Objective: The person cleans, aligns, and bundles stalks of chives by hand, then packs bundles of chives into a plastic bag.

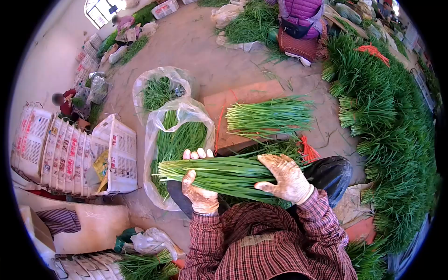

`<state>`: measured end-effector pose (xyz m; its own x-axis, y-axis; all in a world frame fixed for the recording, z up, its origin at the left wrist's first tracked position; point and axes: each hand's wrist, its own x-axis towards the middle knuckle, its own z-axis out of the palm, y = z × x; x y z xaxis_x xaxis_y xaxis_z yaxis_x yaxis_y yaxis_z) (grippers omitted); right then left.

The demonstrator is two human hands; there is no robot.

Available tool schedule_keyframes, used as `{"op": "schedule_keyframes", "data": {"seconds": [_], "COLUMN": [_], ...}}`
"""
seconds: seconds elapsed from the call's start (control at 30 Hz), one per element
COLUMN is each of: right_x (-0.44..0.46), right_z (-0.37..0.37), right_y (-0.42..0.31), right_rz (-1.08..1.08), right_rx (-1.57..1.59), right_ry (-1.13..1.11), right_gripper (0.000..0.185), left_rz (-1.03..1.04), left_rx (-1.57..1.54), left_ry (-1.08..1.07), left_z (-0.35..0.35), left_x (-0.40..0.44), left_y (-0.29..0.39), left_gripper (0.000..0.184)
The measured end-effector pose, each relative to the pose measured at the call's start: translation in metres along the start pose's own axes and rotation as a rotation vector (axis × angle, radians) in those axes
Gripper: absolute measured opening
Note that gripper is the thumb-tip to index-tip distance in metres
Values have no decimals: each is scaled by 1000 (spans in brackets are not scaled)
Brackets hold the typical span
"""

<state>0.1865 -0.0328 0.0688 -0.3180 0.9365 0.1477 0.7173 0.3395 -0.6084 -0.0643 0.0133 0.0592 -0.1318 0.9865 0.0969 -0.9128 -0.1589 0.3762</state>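
The left hand (pixel 201 196) is gripping a green bunch (pixel 228 175), the right hand (pixel 290 179) is holding it too, and more stalks (pixel 268 115) are lying on a board (pixel 255 90) near its right edge.

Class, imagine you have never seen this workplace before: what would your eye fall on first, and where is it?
First, the bundle of long green stalks, held between the left hand and right hand, just below the picture's centre. Next, the great bank of leafy greens curving down the right side. Then the white crates with red lettering, at the left.
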Motion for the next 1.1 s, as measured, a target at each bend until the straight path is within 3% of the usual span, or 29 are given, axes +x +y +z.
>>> {"op": "schedule_keyframes", "data": {"seconds": [0.07,0.2,0.37,0.47,0.6,0.67,0.77,0.83,0.9,0.93,0.97,1.03,1.1], "right_x": [-3,5,25,30,19,6,-7,-11,-15,-17,-19,-21,-24], "right_z": [-17,-41,-11,4,24,42,49,45,63,72,72,70,78], "right_y": [4,-15,-22,-20,-5,6,7,-7,2,3,2,1,1], "right_rz": [-54,-76,-140,186,371,457,464,475,429,409,406,633,652], "right_rx": [219,124,277,521,658,1160,1476,1282,988,985,980,1422,1429], "right_ry": [42,184,-12,-266,-394,-414,-426,-400,-433,-360,-362,-313,-258], "right_gripper": [73,60,76,69,60,60,71,84,84,69,69,56,49], "left_rz": [-20,-83,-168,-217,-308,-333,-368,-379,-388,-402,-413,-411,-442], "left_rx": [-3,-4,-19,44,176,171,194,133,116,47,-22,-30,-7], "left_ry": [10,-20,-53,-27,-28,-30,-31,20,7,7,8,-22,-51], "left_z": [2,2,12,13,13,12,8,2,-1,-1,-1,-1,-1], "left_x": [-1,-2,-6,-8,-9,-10,-12,-12,-14,-14,-15,-15,-17], "left_y": [-1,-5,-14,-16,-15,-19,-27,-34,-37,-38,-38,-39,-41], "left_gripper": [63,68,68,71,82,84,88,88,88,88,88,90,92]}}
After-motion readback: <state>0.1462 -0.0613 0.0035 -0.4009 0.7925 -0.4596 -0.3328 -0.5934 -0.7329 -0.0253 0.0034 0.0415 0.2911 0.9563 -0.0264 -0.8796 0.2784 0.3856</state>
